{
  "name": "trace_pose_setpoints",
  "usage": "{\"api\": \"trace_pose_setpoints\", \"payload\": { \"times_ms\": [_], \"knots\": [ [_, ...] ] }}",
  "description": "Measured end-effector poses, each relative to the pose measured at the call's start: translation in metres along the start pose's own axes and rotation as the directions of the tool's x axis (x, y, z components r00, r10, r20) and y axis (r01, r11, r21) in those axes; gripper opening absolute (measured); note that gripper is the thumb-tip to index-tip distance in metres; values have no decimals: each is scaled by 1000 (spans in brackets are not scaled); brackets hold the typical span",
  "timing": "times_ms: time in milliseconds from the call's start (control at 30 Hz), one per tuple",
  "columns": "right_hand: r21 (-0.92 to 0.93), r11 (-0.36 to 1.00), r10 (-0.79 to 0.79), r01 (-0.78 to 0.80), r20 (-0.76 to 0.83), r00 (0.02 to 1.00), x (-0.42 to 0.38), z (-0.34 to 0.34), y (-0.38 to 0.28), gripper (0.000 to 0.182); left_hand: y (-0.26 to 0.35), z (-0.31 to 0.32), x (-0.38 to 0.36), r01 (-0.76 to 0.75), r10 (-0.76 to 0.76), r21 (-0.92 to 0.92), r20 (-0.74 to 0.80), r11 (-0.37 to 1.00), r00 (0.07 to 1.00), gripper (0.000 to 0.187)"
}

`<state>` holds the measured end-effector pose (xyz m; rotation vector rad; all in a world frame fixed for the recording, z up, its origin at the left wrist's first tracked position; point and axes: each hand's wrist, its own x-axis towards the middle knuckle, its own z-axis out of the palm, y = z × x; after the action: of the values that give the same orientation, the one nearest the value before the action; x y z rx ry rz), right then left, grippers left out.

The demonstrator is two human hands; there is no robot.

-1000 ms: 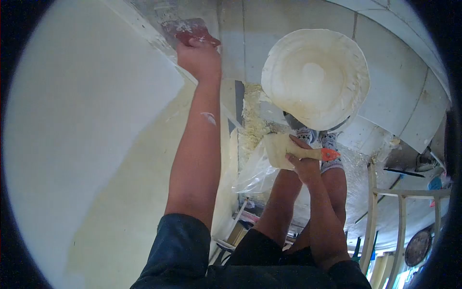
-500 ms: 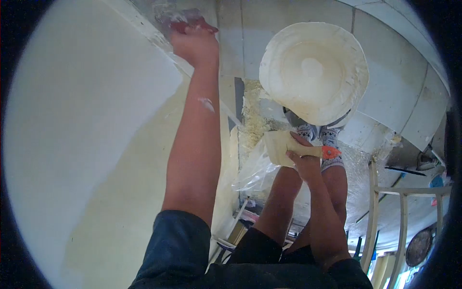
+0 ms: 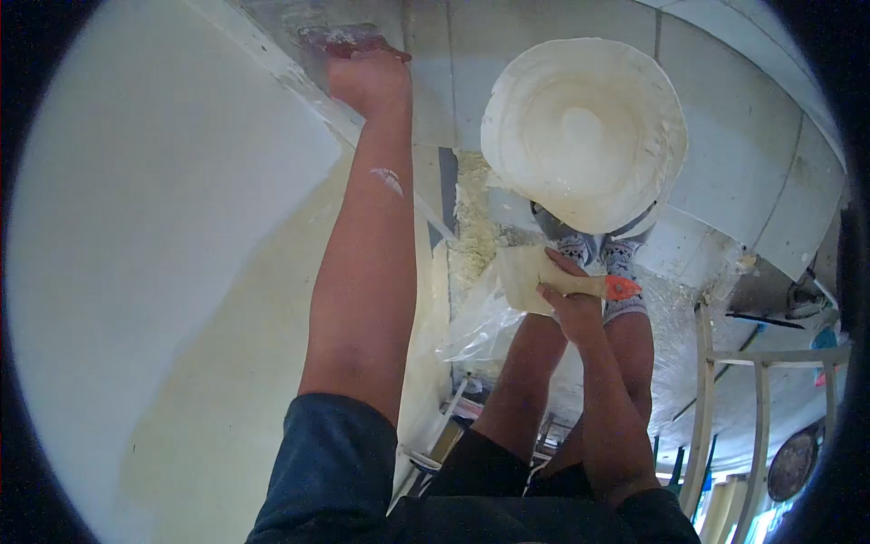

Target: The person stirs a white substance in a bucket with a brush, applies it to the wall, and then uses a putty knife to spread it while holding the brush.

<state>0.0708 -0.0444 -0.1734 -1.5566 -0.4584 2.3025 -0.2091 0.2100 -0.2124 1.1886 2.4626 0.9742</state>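
My left hand (image 3: 370,80) reaches far forward along the foot of the wall, its fingers closed round the red handle of a putty knife (image 3: 349,41). Blurred and pale with smears, that tool's blade lies near the wall's lower edge. Closer to my body, my right hand (image 3: 573,299) grips a wide putty knife (image 3: 535,281) coated in cream paste, its orange handle end pointing right. Ahead of this hand stands a round bucket (image 3: 580,136) with cream-coloured paste inside and on its rim. A white smear marks my left forearm.
To the left rises a wall (image 3: 181,227), partly white, partly cream. Grey floor tiles (image 3: 734,154) surround the bucket, with crumbly cream debris (image 3: 473,204) beside it. Clear plastic (image 3: 480,317) hangs near my right hand's tool. At the right is a pale railing (image 3: 761,358).
My left hand and its red-handled putty knife have shifted slightly. The bucket appears a little further left in view. My right hand keeps its hold, almost still.
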Motion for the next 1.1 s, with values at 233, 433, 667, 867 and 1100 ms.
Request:
{"api": "trace_pose_setpoints", "payload": {
  "times_ms": [233, 433, 667, 867, 1100],
  "knots": [
    [20, 1000, -10, 11, -36, 999, -1, 2, -4, 52, 20, 2, -4, 136, -127, -185, 58, 973, 990, 11],
    [22, 998, -50, 50, -17, 999, 0, 6, -4, 51, 30, -1, -11, 222, -209, -334, 76, 916, 975, 11],
    [-62, 997, -41, 39, -37, 998, 5, 5, 7, 53, 18, 3, -15, 247, -226, -334, 101, 910, 969, 14],
    [-79, 997, -8, 6, -31, 999, 3, 7, 0, 53, 24, 17, -18, 242, -244, -316, 33, 918, 969, 15],
    [37, 999, 15, -14, -35, 999, 7, 8, 10, 54, 36, 14, -13, 52, -52, -5, 7, 999, 999, 14]
  ]
}}
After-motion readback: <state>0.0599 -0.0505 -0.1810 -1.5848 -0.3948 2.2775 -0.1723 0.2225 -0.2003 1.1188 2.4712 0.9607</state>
